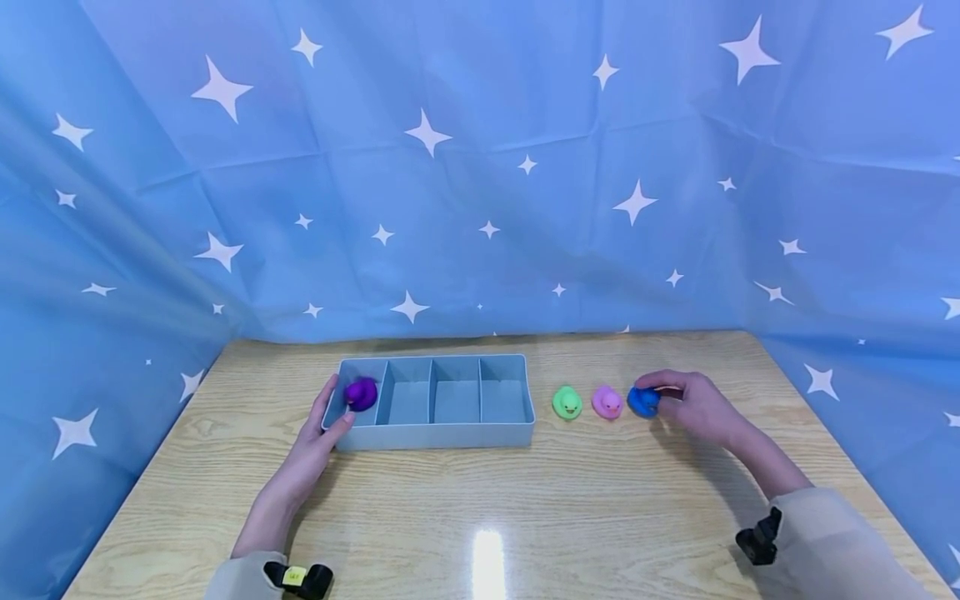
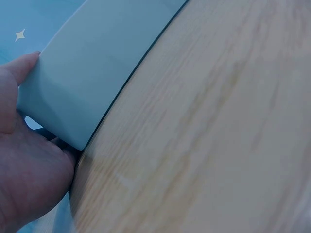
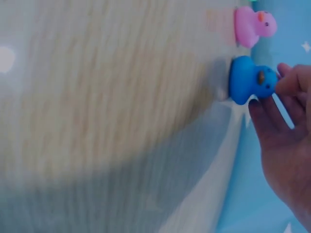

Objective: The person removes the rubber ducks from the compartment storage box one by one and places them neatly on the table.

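Note:
A grey-blue divided box (image 1: 435, 436) stands on the table with a purple rubber duck (image 1: 362, 393) in its leftmost compartment. My left hand (image 1: 311, 442) holds the box by its left end, thumb over the front corner and fingers along the side wall. In the left wrist view the thumb (image 2: 23, 69) lies against the box's front wall (image 2: 97, 63). To the right of the box, my right hand (image 1: 697, 407) pinches a blue rubber duck (image 1: 642, 402) by its head. In the right wrist view this duck (image 3: 245, 80) sits upright, fingertips at its head.
Between the box and the blue duck, a green rubber duck (image 1: 567, 403) and a pink rubber duck (image 1: 607, 402) stand in a row on the wooden table (image 1: 420, 517). A blue star-patterned cloth (image 1: 480, 192) hangs behind the table and at both sides.

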Tool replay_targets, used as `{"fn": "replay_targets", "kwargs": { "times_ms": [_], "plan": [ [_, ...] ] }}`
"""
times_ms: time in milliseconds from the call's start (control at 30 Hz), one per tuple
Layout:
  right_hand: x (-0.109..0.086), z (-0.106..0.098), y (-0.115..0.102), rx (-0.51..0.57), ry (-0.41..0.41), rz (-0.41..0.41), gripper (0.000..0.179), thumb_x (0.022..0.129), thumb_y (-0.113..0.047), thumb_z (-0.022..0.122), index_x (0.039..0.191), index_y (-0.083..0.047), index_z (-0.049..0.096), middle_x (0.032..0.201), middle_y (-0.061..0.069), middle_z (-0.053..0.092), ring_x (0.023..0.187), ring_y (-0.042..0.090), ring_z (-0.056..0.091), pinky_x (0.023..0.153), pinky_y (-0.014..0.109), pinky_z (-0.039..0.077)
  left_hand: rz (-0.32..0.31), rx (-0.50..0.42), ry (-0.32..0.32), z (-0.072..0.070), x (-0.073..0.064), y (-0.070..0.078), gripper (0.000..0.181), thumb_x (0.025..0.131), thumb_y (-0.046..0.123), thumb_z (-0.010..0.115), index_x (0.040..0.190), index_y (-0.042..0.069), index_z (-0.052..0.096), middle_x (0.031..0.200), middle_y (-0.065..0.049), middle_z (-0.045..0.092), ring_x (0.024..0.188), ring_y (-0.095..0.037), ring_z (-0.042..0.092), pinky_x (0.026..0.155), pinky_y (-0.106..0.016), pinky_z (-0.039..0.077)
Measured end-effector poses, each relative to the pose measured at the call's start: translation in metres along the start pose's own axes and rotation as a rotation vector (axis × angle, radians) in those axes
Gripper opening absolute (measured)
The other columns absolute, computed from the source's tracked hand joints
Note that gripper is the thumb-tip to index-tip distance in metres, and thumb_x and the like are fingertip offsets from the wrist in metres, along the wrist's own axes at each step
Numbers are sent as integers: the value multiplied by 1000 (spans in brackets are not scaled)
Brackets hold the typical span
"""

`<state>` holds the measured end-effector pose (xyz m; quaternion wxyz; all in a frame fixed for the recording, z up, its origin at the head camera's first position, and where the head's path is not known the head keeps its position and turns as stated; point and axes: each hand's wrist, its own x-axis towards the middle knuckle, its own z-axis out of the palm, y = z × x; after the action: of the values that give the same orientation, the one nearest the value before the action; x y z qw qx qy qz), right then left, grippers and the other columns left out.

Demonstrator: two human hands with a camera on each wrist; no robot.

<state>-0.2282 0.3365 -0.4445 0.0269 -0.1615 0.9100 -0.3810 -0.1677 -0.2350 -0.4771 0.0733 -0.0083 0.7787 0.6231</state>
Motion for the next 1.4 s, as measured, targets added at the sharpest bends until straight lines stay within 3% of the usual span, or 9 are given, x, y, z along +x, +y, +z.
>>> {"fn": "replay_targets", "kwargs": {
  "times_ms": [67, 267, 467, 567, 733, 933, 1200, 1400],
  "plan": [
    [2, 0, -6, 16, 8, -6, 36, 92, 7, 57, 127, 4, 69, 129, 24, 65, 117, 44, 63, 86, 18, 52, 5, 2, 2, -1, 0, 0, 73, 110, 35, 47, 166, 37, 0, 171, -8, -11, 154, -37, -15, 116, -72, -2],
    [12, -2, -33, 4, 50, -49, 34, 95, 4, 59, 128, 5, 67, 129, 24, 65, 118, 46, 62, 95, 36, 55, 12, 1, 3, -1, 0, -1, 73, 111, 33, 47, 166, 35, 0, 171, -7, -10, 154, -37, -14, 117, -71, -1],
    [29, -5, -58, 27, 98, -90, 33, 98, 2, 57, 130, 4, 66, 127, 24, 66, 118, 44, 62, 88, 13, 50, 18, 4, 6, 0, 0, -2, 73, 110, 32, 47, 166, 34, 0, 171, -9, -9, 154, -37, -14, 117, -71, -1],
    [37, -5, -70, 47, 100, -112, 31, 99, 1, 58, 129, 3, 66, 123, 21, 68, 115, 39, 64, 86, 11, 49, 18, 7, 6, 0, 0, -2, 73, 110, 32, 47, 166, 34, 0, 171, -9, -9, 154, -38, -14, 117, -71, -1],
    [48, 2, -85, 99, 71, -153, 31, 98, 6, 59, 128, 4, 66, 117, 18, 70, 108, 31, 66, 88, 14, 52, 14, 5, 4, 0, -1, 0, 73, 111, 32, 47, 166, 35, 0, 171, -8, -9, 154, -37, -13, 117, -71, 0],
    [57, 16, -95, 145, 37, -178, 34, 95, 10, 59, 129, 7, 65, 118, 20, 70, 108, 32, 67, 90, 18, 54, 14, 8, 4, 0, -2, 1, 72, 111, 32, 46, 166, 36, -1, 171, -9, -9, 155, -37, -13, 118, -70, 0],
    [67, 30, -111, 166, -12, -210, 36, 96, 8, 59, 131, 9, 63, 121, 21, 69, 111, 35, 67, 96, 38, 56, 13, 1, 0, 0, -1, -1, 73, 111, 32, 47, 166, 36, -1, 172, -8, -9, 155, -36, -13, 118, -70, 0],
    [74, 44, -125, 168, -53, -264, 36, 94, 8, 60, 129, 9, 64, 121, 19, 69, 110, 33, 67, 97, 40, 55, 18, 3, 3, 0, 0, -2, 73, 111, 32, 47, 166, 36, 0, 172, -9, -9, 155, -37, -13, 118, -70, 0]
  ]
}}
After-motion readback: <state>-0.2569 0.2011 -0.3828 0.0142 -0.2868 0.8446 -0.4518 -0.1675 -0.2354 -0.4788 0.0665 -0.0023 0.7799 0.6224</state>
